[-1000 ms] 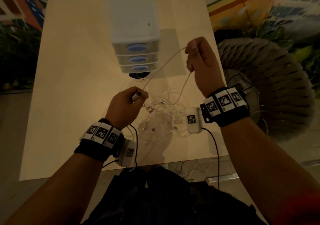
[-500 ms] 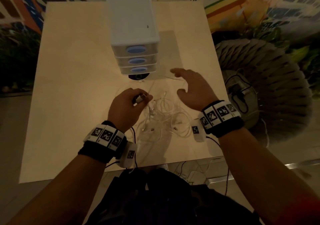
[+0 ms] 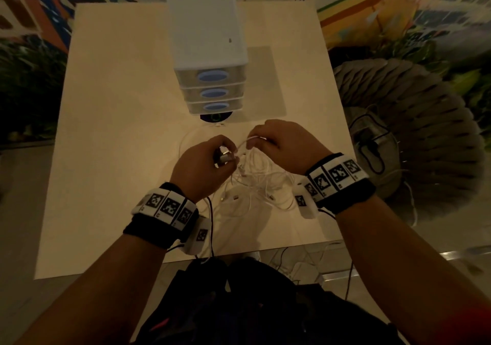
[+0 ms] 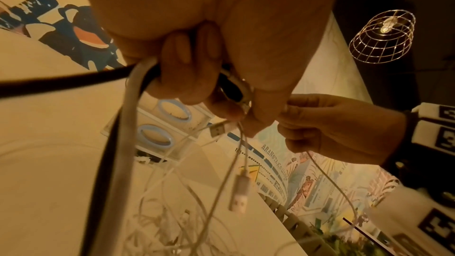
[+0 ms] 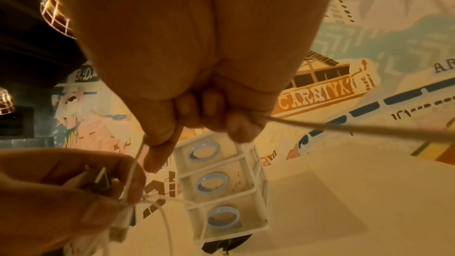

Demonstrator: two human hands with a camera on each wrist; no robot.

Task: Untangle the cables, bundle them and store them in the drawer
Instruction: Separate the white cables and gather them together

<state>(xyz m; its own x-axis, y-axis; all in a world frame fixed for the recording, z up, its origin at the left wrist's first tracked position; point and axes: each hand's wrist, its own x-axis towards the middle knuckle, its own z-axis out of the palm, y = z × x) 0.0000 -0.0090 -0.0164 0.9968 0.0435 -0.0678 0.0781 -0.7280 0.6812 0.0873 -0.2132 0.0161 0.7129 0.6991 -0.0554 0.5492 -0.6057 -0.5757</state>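
A tangle of thin white cables lies on the pale table, near its front edge. My left hand grips a USB plug and the cable behind it, just above the tangle. Close to its right, my right hand pinches a white cable strand that runs toward the left hand. In the left wrist view a metal plug sticks out below the curled fingers, and another connector dangles. The white drawer unit stands behind, its three drawers closed.
A round black object sits at the foot of the drawer unit. A large ribbed grey stool with black wires on it stands right of the table. Black leads hang from my wrist cameras over the table's front edge.
A second ago my right hand held a strand lifted high. It let go and came down open, and now pinches a strand beside my left hand, which has kept its plug.
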